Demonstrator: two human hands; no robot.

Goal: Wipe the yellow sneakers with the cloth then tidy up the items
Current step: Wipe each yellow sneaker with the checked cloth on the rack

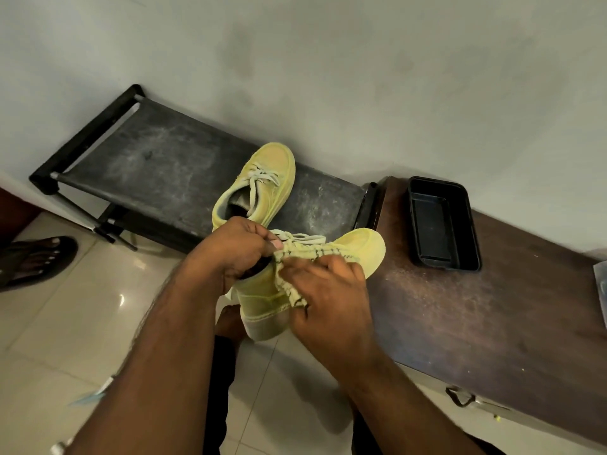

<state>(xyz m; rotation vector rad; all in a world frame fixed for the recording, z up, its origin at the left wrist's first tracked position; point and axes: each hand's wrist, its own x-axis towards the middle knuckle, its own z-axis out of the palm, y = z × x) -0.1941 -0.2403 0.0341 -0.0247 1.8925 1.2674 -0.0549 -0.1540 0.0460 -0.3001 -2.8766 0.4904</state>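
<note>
Your left hand (235, 249) grips the collar of one yellow suede sneaker (262, 300) in the air; your right hand (328, 290) presses a yellow checked cloth (289, 274) onto it, while the other yellow sneaker (259, 185) sits on the dusty black rack (157, 165)

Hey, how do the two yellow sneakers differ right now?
The far sneaker rests on the dark stool, untouched; the near sneaker is held up off it. The left hand grips the near sneaker at its opening, while the right hand presses the cloth on its side; the far sneaker has no cloth on it. Both are yellow with pale laces.
</note>
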